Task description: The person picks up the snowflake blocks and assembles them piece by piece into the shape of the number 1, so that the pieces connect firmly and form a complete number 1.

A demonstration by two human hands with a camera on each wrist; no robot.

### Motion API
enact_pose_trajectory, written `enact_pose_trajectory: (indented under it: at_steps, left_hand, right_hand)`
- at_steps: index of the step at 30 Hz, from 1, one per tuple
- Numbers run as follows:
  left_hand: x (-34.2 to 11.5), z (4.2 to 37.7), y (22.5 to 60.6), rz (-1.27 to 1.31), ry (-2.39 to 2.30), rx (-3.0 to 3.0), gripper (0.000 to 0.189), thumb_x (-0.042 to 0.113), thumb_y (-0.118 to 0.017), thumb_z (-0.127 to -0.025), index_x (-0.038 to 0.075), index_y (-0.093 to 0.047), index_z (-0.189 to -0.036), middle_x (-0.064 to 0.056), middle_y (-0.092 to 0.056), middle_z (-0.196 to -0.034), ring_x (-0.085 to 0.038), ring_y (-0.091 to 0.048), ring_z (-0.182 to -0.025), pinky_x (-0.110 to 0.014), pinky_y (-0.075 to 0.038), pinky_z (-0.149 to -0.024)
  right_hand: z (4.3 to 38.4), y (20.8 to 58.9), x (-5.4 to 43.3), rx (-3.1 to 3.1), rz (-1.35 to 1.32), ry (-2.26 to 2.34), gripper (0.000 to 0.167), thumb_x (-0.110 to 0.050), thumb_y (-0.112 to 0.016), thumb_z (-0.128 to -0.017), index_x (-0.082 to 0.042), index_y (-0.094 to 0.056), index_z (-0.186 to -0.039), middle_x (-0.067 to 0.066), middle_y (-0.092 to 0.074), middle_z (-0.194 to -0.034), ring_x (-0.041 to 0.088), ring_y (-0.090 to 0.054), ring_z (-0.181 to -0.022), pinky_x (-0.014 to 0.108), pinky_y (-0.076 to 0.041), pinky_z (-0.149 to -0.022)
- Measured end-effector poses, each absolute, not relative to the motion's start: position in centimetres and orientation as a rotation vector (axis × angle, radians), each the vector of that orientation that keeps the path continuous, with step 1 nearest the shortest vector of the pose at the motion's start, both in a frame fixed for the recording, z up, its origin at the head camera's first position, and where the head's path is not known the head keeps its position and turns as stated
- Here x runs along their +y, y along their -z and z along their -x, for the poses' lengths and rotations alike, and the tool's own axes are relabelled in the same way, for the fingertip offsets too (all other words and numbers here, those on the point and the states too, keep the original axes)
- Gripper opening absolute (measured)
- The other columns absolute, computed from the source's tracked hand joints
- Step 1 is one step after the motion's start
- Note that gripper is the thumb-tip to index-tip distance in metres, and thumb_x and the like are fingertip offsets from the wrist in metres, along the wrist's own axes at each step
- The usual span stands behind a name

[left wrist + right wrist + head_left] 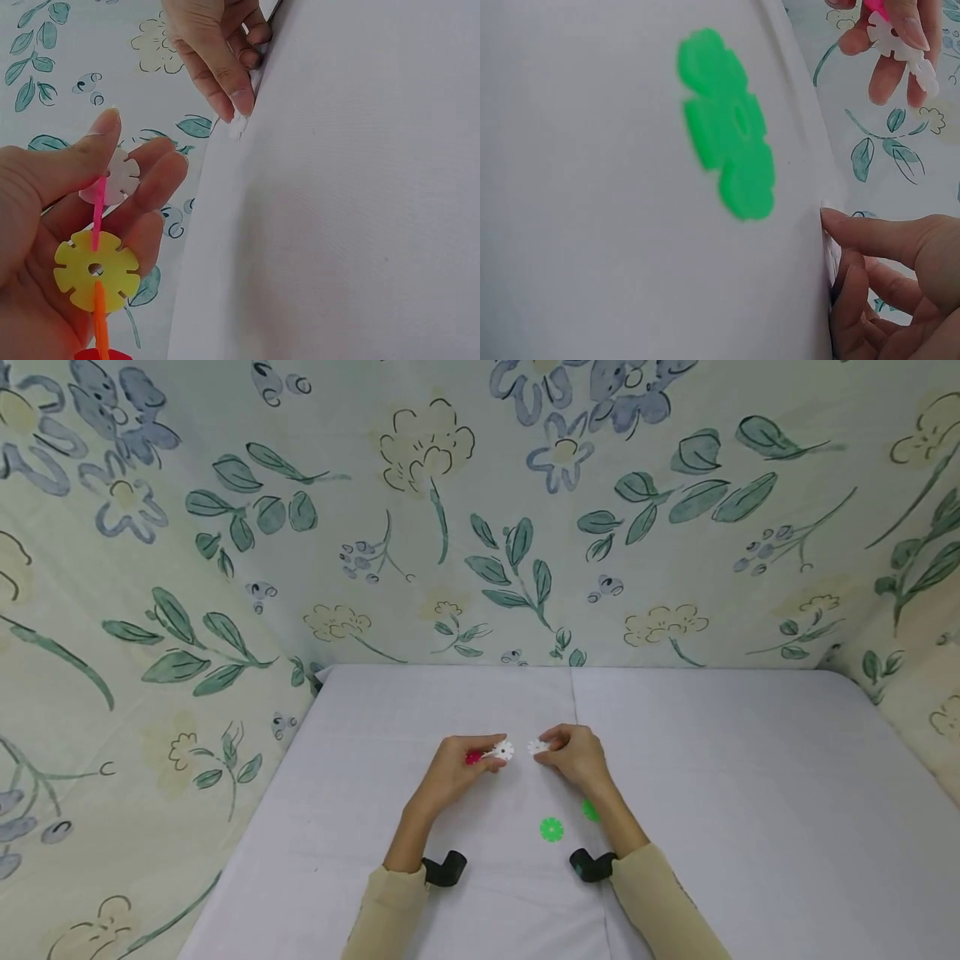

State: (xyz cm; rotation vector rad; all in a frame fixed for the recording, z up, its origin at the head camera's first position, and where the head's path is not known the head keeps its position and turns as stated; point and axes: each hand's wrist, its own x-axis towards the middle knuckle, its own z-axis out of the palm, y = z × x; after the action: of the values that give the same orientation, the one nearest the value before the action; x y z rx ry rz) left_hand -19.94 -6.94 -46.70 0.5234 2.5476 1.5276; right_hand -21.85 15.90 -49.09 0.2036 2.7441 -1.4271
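My left hand [447, 770] holds a chain of slotted plastic flower discs. In the left wrist view a white disc [124, 180] sits between thumb and fingers, joined to an edge-on pink disc [98, 217]. Below follow a yellow disc [116, 259], an orange disc [100, 319] and a red piece [112, 355] at the frame edge. Another white piece [925, 78] juts from the chain's end in the right wrist view. Across a small gap, my right hand [581, 758] pinches a separate white disc [536, 747] between thumb and fingertips.
Two green flower discs lie on the white-covered table [750, 793]. One green disc [552, 829] is between the forearms; the other green disc [590, 811] is partly hidden by the right forearm. Floral cloth [510, 585] hangs behind the table and at both sides.
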Motion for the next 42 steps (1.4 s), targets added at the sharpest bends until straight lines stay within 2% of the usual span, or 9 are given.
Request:
enact_pose_trajectory:
  at_steps: [5,8,12,16,21,25,29,36,42]
  left_hand:
    - [-6.9,20.0,46.7,-0.56,-1.541,2.555,0.045,0.014,-0.078,-0.092,0.005,-0.068,-0.135,-0.011,-0.08,-0.104,-0.01,-0.073,-0.081,-0.02,-0.056,-0.077]
    - [-6.8,20.0,46.6,-0.571,-1.54,2.576,0.049,0.012,-0.078,-0.092,0.004,-0.065,-0.139,-0.011,-0.08,-0.103,-0.012,-0.074,-0.08,-0.028,-0.058,-0.082]
    - [-6.7,20.0,46.6,-0.555,-1.539,2.588,0.052,0.011,-0.079,-0.091,0.005,-0.063,-0.14,-0.011,-0.08,-0.104,-0.013,-0.074,-0.079,-0.038,-0.059,-0.088]
    - [-6.8,20.0,46.7,-0.562,-1.538,2.562,0.047,0.013,-0.078,-0.092,0.006,-0.066,-0.138,-0.01,-0.08,-0.104,-0.01,-0.074,-0.08,-0.029,-0.058,-0.083]
    - [-6.9,20.0,46.7,-0.574,-1.52,2.538,0.043,0.014,-0.077,-0.093,0.008,-0.069,-0.135,-0.008,-0.08,-0.099,-0.008,-0.072,-0.081,-0.019,-0.052,-0.076]
    - [-6.9,19.9,46.7,-0.59,-1.505,2.541,0.043,0.014,-0.077,-0.093,0.007,-0.069,-0.135,-0.008,-0.081,-0.095,-0.013,-0.074,-0.083,-0.021,-0.053,-0.077]
    - [-7.0,19.8,46.7,-0.607,-1.521,2.51,0.043,0.01,-0.075,-0.094,0.008,-0.068,-0.136,-0.008,-0.08,-0.097,-0.019,-0.075,-0.084,-0.025,-0.055,-0.081]
    - [-7.0,19.7,46.5,-0.594,-1.55,2.454,0.042,0.014,-0.076,-0.094,0.016,-0.07,-0.136,-0.003,-0.081,-0.1,-0.015,-0.075,-0.086,-0.022,-0.055,-0.08]
    - [-7.0,19.7,46.3,-0.637,-1.563,2.405,0.039,0.018,-0.078,-0.093,0.016,-0.073,-0.132,-0.007,-0.08,-0.096,-0.034,-0.074,-0.088,-0.02,-0.049,-0.064]
  right_hand:
    - [21.6,48.9,15.8,2.741,-0.206,1.411,0.029,-0.007,-0.086,-0.081,-0.002,-0.07,-0.104,0.007,-0.063,-0.087,0.02,-0.057,-0.078,0.027,-0.045,-0.066]
    - [21.6,49.0,15.8,2.749,-0.203,1.431,0.029,-0.005,-0.086,-0.08,-0.002,-0.067,-0.102,0.008,-0.064,-0.087,0.019,-0.058,-0.076,0.026,-0.046,-0.065]
    - [21.7,49.4,16.0,2.67,-0.175,1.54,0.025,-0.001,-0.081,-0.085,0.0,-0.066,-0.105,0.011,-0.066,-0.09,0.015,-0.063,-0.068,0.025,-0.054,-0.06]
    - [21.9,49.8,16.5,2.517,-0.115,1.681,0.018,0.0,-0.07,-0.095,0.002,-0.065,-0.113,0.016,-0.069,-0.093,0.014,-0.069,-0.065,0.026,-0.059,-0.058]
    - [21.4,49.7,17.1,2.402,-0.074,1.825,0.022,0.0,-0.066,-0.098,0.004,-0.066,-0.12,0.02,-0.071,-0.1,0.015,-0.075,-0.076,0.026,-0.062,-0.067]
    - [20.5,49.2,17.7,2.35,-0.056,1.903,0.027,-0.002,-0.068,-0.098,0.003,-0.069,-0.125,0.021,-0.069,-0.104,0.019,-0.077,-0.084,0.028,-0.063,-0.075]
    - [19.6,48.4,18.0,2.326,-0.013,1.949,0.03,-0.006,-0.073,-0.096,0.001,-0.071,-0.125,0.022,-0.068,-0.106,0.023,-0.078,-0.09,0.028,-0.063,-0.079]
    - [18.0,47.1,18.0,2.338,0.12,1.981,0.031,-0.01,-0.074,-0.096,-0.002,-0.072,-0.126,0.023,-0.071,-0.109,0.015,-0.078,-0.091,0.032,-0.063,-0.083]
    - [17.5,46.8,17.6,2.371,0.242,2.021,0.028,-0.007,-0.075,-0.094,-0.003,-0.074,-0.122,0.024,-0.073,-0.111,0.012,-0.078,-0.091,0.031,-0.063,-0.081]
